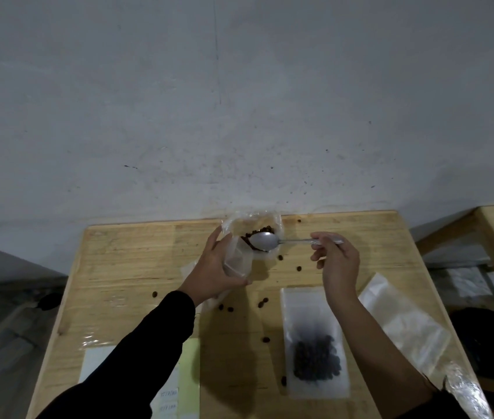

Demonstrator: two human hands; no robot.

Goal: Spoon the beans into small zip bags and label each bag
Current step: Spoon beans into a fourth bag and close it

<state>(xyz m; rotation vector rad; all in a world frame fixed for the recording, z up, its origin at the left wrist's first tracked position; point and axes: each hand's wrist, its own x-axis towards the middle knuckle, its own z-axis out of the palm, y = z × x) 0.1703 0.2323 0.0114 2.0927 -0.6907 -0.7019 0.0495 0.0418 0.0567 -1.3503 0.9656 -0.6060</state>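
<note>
Right now the left hand (221,267) curls around a small zip bag (237,259), gripping its side. The right hand (337,263) pinches the handle of a spoon (265,241). Its bowl reaches toward the left hand, at the mouth of a clear source bag (233,222) holding the beans (265,229) (whether the bowl carries any, I cannot tell). Loose beans (299,268) lie scattered on the table (136,267) between and below both hands. Nearer the person than the right hand, a filled zip bag (315,343) lies flat. A label sheet (189,370) shows beside the left forearm.
</note>
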